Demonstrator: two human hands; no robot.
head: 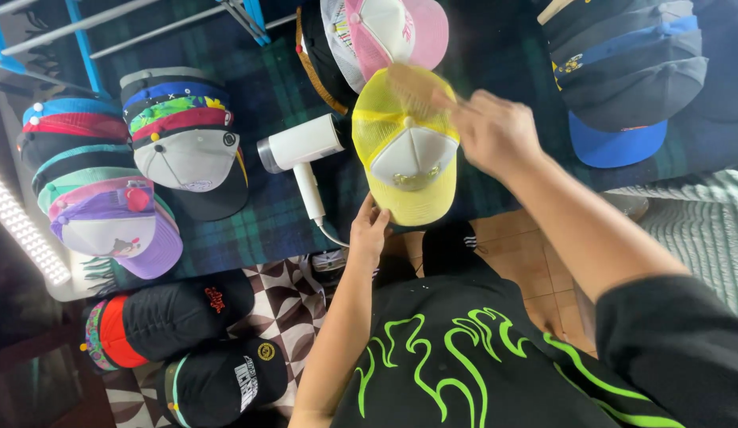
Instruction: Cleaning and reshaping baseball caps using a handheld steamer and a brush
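The cap (pixel 406 154) lies right of the hair dryer (pixel 301 154), with cap stacks (pixel 186 135) farther left.

Seen from above, the left hand (pixel 369 231) reaches forward on a bare, nearly straight forearm, fingers pressed flat. The right hand (pixel 496 131), beyond and to its right, is closed in a grip, its arm bent and dark-sleeved.
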